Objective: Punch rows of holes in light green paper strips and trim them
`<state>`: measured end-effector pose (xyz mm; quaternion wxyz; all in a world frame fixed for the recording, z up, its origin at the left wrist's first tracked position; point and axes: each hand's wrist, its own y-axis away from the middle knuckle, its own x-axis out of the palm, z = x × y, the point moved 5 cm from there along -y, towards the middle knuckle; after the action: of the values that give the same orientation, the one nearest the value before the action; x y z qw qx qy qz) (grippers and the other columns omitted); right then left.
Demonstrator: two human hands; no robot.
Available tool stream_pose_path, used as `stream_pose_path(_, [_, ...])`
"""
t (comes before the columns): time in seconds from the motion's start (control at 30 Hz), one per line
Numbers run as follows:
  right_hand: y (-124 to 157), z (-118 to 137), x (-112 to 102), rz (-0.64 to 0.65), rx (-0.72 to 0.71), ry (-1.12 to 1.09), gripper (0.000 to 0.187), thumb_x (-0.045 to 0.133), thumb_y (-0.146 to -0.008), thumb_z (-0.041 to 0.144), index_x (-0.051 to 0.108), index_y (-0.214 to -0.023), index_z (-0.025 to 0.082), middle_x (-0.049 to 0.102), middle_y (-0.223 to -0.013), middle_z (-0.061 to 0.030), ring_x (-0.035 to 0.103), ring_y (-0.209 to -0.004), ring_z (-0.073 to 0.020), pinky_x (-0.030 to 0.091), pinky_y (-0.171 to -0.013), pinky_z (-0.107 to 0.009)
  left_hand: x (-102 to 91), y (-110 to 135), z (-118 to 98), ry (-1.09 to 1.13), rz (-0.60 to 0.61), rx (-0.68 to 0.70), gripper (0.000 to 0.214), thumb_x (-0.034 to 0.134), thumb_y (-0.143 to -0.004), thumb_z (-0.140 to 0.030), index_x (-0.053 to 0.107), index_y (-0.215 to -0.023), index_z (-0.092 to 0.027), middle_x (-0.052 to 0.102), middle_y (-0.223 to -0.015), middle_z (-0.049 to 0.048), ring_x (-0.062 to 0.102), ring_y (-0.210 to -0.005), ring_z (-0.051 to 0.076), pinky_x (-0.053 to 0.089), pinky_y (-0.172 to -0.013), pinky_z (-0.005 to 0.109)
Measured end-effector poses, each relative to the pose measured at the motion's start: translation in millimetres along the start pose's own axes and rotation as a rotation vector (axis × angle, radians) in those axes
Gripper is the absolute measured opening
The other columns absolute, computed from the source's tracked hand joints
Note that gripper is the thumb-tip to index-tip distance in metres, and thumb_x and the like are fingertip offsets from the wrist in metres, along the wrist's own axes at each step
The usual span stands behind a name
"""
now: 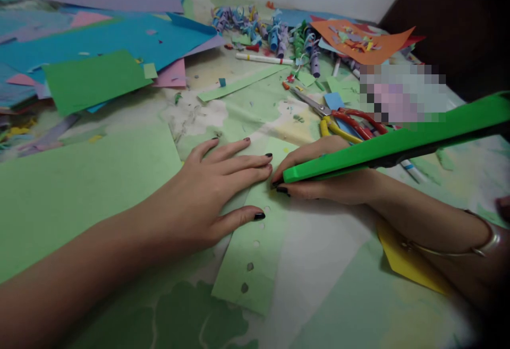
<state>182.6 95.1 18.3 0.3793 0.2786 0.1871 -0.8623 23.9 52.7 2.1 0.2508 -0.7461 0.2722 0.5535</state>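
My left hand (215, 189) lies flat with fingers spread, pressing on a pale green paper strip (258, 280). A row of several small holes runs along the strip's near half. My right hand (319, 173) is closed, thumb below and fingers above, around a long bright green tool (358, 150) with a dark underside. Its blunt green end points at the strip beside my left fingertips, and its exact kind is unclear. The right fingertips touch the strip or hover just over it; I cannot tell which. Under my left forearm lies a large pale green sheet (79, 195).
Scissors (319, 105) and red-handled pliers (354, 123) lie beyond my right hand. Curled paper tubes (274, 35) and a white marker (263, 59) are at the back. Blue sheets (111, 41) pile up left; an orange sheet (378, 38) holds scraps. Yellow paper (410, 264) sits under my right wrist.
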Motion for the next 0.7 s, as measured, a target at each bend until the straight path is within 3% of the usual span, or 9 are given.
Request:
stream_pose_path(0.27, [-2.5,1.0,-0.2,0.027,0.022,-0.071,0.007,0.065,-0.077,0.017,0.07,-0.08,0.013,0.072,-0.078,-0.0009,0.064,-0.07,-0.0087,0.051,-0.065,-0.013,0.0,0.0,1.0,0.02,0.001,-0.003,0.046,0.046,-0.092,-0.047,0.047,-0.134,-0.03,0.046,-0.146,0.0013,0.028,-0.141,0.03,0.018,-0.111,0.055])
stream_pose_path(0.7, [-0.5,-1.4,0.6,0.047,-0.029,0.0,0.007,0.063,-0.08,0.021,0.069,-0.082,0.017,0.072,-0.082,0.0004,0.066,-0.073,-0.0091,0.05,-0.067,-0.014,-0.4,-0.9,0.5,0.019,0.013,-0.008,0.046,0.047,-0.091,-0.046,0.048,-0.135,-0.029,0.047,-0.145,0.0036,0.028,-0.141,0.03,0.017,-0.112,0.054])
